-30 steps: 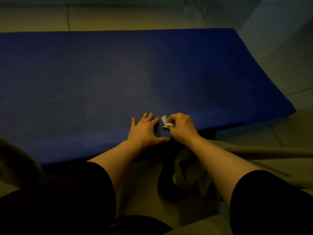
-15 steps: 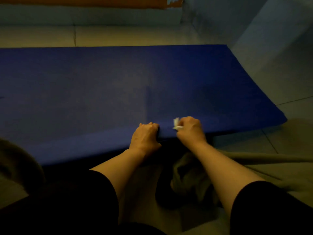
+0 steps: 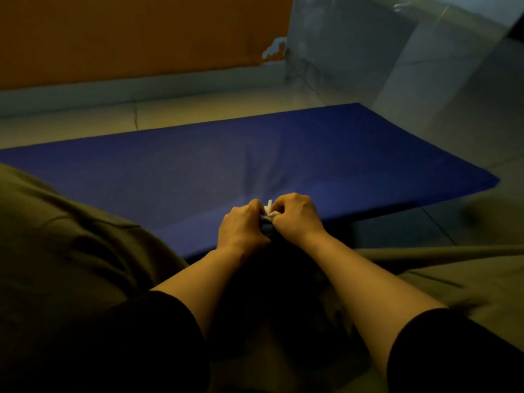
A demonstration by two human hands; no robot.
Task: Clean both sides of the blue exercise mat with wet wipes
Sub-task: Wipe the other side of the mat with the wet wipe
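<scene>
The blue exercise mat [image 3: 312,154] lies spread across the tiled floor in front of me, its near edge raised and creased where my hands are. My left hand [image 3: 241,228] grips that near edge with curled fingers. My right hand [image 3: 297,219] is right beside it, gripping the mat's edge too, with a crumpled white wet wipe [image 3: 268,211] held in its fingers. The wipe pokes up between the two hands. How much of the wipe is hidden inside the right hand I cannot tell.
An orange wall [image 3: 136,35] with a pale skirting runs along the back. A grey-blue wall [image 3: 397,52] stands at the right. My knee in olive cloth [image 3: 71,245] fills the left foreground. Olive cloth [image 3: 442,268] also lies on the tiles at the right.
My left hand went from lying flat on the mat to curling round its near edge. Both hands drew together and pulled the edge up, creasing the mat. The view tilted upward.
</scene>
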